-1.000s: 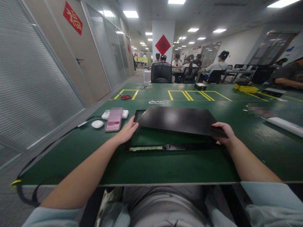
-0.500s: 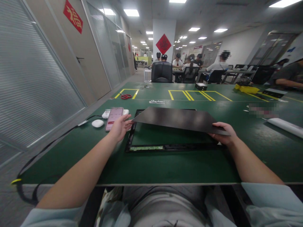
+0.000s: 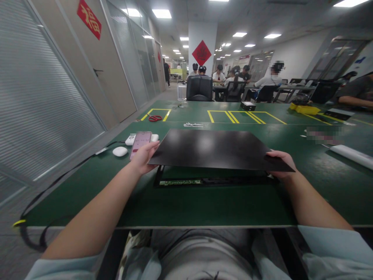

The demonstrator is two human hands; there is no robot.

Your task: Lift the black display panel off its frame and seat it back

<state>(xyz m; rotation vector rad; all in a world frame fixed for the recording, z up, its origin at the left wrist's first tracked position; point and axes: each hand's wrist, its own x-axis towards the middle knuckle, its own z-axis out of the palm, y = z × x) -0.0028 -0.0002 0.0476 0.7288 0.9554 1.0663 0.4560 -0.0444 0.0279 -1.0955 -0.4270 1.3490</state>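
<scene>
I hold a thin black panel [image 3: 215,149] level above the green table [image 3: 189,206]. My left hand [image 3: 142,157] grips its near left corner, and my right hand [image 3: 281,163] grips its near right corner, fingers partly under the sheet. Below the panel lies a black frame [image 3: 204,181] with a green circuit strip along its near edge; most of the frame is hidden by the panel.
A pink phone [image 3: 140,144] and white earbud cases [image 3: 120,151] lie left of the panel, with a black cable [image 3: 58,182] running off the table edge. Red scissors [image 3: 154,118] and a white tube [image 3: 352,154] lie further off. People sit at tables behind.
The panel has been lifted clear of the frame and brought level, nearer to me. My left hand slid to the panel's near left corner.
</scene>
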